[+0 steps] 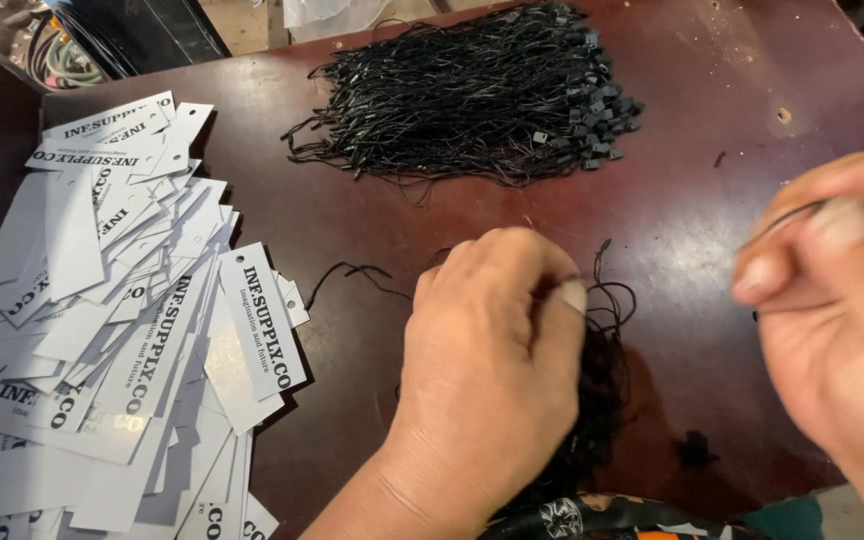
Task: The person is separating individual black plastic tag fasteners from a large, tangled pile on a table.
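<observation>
My left hand rests on a dark red-brown table, fingers closed on a small bunch of thin black strings that spreads out to its right. At the right edge my right hand, blurred, pinches one black string between thumb and forefinger. A large bundle of black strings with small plastic locks lies at the far middle of the table. A loose single string lies just left of my left hand.
A wide heap of white rectangular paper tags with black print covers the table's left side. Cables lie beyond the far left corner. A small chip marks the tabletop at the far right.
</observation>
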